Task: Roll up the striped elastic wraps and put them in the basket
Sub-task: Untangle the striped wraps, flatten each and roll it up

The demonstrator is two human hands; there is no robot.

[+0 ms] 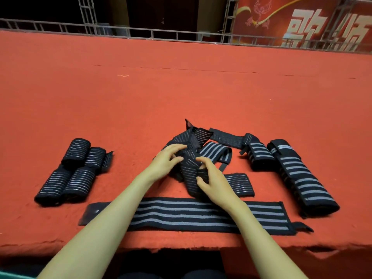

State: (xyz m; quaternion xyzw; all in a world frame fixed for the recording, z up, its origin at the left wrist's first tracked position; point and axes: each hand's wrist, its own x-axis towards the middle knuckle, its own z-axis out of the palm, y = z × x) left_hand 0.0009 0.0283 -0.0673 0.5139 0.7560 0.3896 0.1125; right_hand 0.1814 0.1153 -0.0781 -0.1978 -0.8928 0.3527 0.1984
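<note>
Tangled wraps mid-table. Left hand fingers loosely bent, resting on heap. Right hand fingers clawed at strip, grip unclear. Risk: pulling one strip drags the others, knot tightens. Forearms may sweep flat wrap off edge. Basket not in sight.

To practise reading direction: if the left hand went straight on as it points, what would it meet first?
Probably the tangled wrap, right before the left hand; depth is unclear.
</note>
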